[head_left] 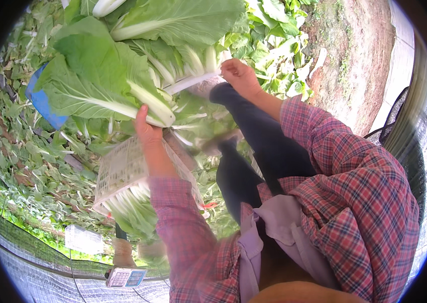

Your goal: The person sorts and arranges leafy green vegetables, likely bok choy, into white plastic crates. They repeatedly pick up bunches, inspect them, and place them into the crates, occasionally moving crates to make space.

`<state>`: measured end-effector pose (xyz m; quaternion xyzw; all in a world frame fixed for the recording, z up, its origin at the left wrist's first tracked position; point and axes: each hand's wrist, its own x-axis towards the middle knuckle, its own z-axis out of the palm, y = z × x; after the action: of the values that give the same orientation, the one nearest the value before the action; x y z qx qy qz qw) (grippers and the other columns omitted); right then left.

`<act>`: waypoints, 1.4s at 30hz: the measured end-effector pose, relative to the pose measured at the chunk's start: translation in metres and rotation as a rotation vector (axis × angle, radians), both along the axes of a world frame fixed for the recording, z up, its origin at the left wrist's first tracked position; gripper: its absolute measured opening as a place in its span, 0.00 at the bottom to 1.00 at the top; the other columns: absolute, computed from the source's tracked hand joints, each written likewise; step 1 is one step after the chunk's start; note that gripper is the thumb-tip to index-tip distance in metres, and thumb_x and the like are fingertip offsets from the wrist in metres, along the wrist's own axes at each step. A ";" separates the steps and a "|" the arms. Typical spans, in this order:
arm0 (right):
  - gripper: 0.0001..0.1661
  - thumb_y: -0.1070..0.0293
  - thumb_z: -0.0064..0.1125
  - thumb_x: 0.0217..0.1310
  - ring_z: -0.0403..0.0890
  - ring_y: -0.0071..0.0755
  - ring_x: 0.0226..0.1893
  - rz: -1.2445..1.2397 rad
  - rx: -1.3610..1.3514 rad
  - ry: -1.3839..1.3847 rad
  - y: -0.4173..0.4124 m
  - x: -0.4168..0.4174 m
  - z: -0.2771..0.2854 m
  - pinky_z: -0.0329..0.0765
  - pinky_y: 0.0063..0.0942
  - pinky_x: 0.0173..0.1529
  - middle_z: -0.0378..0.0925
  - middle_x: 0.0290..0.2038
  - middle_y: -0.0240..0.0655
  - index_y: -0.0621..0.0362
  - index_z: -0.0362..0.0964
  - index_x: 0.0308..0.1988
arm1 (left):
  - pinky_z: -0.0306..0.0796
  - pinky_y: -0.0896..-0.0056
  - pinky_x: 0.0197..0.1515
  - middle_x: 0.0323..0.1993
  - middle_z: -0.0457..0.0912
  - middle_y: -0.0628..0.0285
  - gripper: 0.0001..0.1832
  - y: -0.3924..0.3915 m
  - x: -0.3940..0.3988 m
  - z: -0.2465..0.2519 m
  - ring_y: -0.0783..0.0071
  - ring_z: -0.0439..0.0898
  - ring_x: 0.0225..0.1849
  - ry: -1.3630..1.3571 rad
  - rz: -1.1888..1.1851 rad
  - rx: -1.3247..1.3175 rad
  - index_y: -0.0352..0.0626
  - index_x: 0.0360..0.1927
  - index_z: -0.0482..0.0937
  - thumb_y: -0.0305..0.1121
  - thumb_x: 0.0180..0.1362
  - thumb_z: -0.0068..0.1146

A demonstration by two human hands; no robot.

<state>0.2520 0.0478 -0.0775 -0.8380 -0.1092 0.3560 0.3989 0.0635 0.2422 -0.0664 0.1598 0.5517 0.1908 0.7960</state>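
My left hand (pixel 148 130) holds a leafy green cabbage (pixel 99 91) with pale stalks by its base, leaves pointing to the upper left. Its thumb lies on the stalk. My right hand (pixel 238 74) has its fingers curled at the end of the white rim of a crate (pixel 194 80); whether it grips the rim or something small cannot be told. More cabbages (pixel 194 60) stand along this rim, and a large leafy head (pixel 175 22) lies above them.
A white plastic crate (pixel 122 159) with cabbages stands below my left hand. Blue plastic (pixel 45 100) lies at the left. Loose leaves cover the ground. A digital scale display (pixel 126 277) and a white basket (pixel 84 239) are at the lower left. Bare soil (pixel 357 57) shows at the upper right.
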 end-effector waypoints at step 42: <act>0.27 0.57 0.66 0.36 0.78 0.43 0.35 0.066 -0.509 0.157 0.125 -0.060 -0.074 0.74 0.33 0.39 0.76 0.32 0.47 0.67 0.70 0.35 | 0.52 0.54 0.61 0.57 0.61 0.48 0.38 -0.117 -0.117 0.053 0.54 0.61 0.58 -0.232 0.462 0.005 0.40 0.61 0.51 0.40 0.47 0.52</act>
<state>0.1922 0.1723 -0.1518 -0.8772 -0.0121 0.4487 0.1707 -0.0531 0.1250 -0.0136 0.0089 0.4780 0.3860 0.7889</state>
